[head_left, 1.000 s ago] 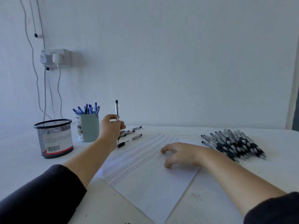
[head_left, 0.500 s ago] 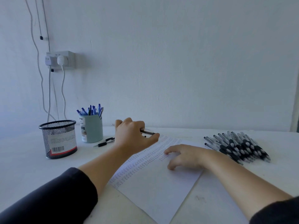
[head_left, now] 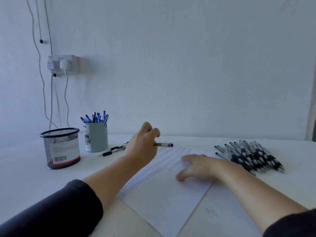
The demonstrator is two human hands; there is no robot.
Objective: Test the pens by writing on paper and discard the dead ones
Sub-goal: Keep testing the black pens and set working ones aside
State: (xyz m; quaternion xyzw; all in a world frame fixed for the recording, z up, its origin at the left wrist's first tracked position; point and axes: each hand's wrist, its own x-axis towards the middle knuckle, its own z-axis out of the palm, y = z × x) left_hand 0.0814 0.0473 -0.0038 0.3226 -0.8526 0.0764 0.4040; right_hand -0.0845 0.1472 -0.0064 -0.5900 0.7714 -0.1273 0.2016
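Note:
My left hand [head_left: 142, 144] holds a black pen [head_left: 164, 144] near the far edge of a white sheet of paper [head_left: 164, 199]; the pen lies almost level, pointing right. Rows of small written marks cover the paper's upper left part. With straight fingers, my right hand [head_left: 196, 165] lies flat on the sheet. A pile of several black pens [head_left: 251, 156] sits on the table to the right of the paper. Two loose black pens [head_left: 112, 151] lie left of my left hand.
A black mesh cup [head_left: 60, 147] stands at the left of the white table [head_left: 25, 178]. Beside it is a pale blue cup [head_left: 96, 137] holding several blue pens. A wall socket [head_left: 64, 64] with plugged cables hangs on the white wall behind.
My left hand has come down from holding the pen upright by the blue cup and moved right to the paper's far edge, the pen now level. The right hand stays on the paper.

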